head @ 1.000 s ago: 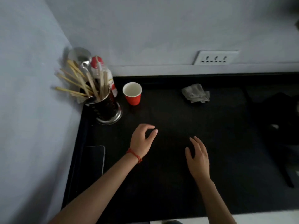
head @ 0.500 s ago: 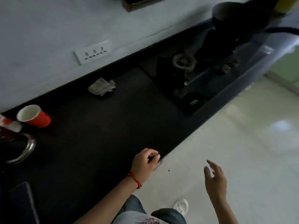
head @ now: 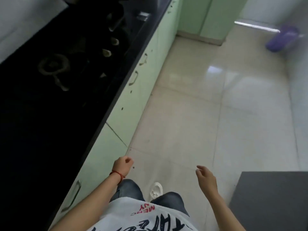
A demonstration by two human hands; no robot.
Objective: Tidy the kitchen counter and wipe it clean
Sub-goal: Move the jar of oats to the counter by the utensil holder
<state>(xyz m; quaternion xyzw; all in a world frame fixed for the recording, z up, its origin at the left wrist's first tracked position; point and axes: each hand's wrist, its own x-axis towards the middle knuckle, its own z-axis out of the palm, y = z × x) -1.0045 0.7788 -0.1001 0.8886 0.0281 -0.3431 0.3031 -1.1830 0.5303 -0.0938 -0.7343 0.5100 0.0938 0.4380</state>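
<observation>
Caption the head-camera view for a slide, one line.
Person beside the black counter and green cabinets, left hand curled empty, right hand open above the tiled floor.

Dim, motion-blurred; floor [head: 215, 70] glare (edges warped)

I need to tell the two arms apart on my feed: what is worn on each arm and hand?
Both forearms are bare, with no sleeves reaching them and no gloves. The left hand has a thin red string bracelet round its wrist. The right hand shows no bracelet, watch or ring. The top is a white printed T-shirt.
</observation>
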